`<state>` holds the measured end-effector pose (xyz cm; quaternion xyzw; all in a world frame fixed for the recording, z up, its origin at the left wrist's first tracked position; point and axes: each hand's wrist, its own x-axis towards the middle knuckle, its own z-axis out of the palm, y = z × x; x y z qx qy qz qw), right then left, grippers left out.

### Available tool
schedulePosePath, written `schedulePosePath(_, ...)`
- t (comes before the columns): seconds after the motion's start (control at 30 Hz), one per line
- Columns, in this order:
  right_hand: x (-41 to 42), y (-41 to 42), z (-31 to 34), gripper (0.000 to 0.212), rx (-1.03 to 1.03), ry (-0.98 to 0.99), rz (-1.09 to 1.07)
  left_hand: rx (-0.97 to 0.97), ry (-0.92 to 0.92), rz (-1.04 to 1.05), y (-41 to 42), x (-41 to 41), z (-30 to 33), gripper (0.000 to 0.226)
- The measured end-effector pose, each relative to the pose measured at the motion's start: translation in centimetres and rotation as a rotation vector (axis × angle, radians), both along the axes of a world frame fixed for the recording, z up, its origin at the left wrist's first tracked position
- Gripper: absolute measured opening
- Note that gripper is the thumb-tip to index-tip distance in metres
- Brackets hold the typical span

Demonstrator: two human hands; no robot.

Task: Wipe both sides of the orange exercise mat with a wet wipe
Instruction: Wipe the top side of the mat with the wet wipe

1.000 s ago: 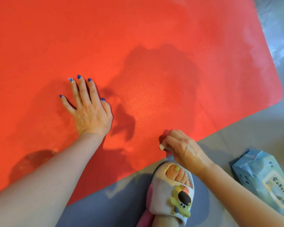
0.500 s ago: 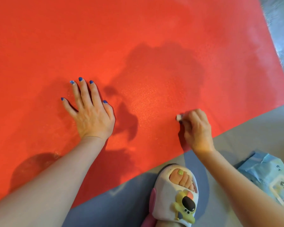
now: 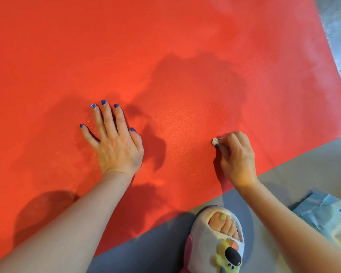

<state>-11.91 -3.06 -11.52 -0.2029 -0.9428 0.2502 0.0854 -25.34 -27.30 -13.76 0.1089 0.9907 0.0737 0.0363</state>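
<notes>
The orange exercise mat (image 3: 165, 56) lies flat on the floor and fills most of the view. My left hand (image 3: 114, 144) rests palm down on it with fingers spread and straight. My right hand (image 3: 236, 156) is on the mat near its front edge, fingers curled round a small white wet wipe (image 3: 215, 141). Only a crumpled tip of the wipe shows past the fingertips, against the mat. A damp sheen shows on the mat between the two hands.
My foot in a pale slipper (image 3: 217, 241) with a cartoon figure stands on the grey floor (image 3: 295, 174) just off the mat's front edge. A light blue pack of wet wipes (image 3: 327, 217) lies on the floor at the lower right. The mat's rounded corner is at the right.
My right hand, holding the wipe, has moved from the mat's front edge beside the slipper up and right onto the mat. My left hand has stayed pressed in place.
</notes>
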Motion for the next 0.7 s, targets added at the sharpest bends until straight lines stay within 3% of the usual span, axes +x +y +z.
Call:
schedulePosePath(0.27,-6.5,1.8,-0.3,0.011,0.018,-0.008,-0.118,-0.001,-0.005,0.0,0.0,0.0,0.1,0.067)
schedulePosePath(0.7,-5.9,0.9,-1.8,0.009,0.048,0.11,-0.23,0.024,0.034,0.019,0.0,-0.2,-0.1,0.065)
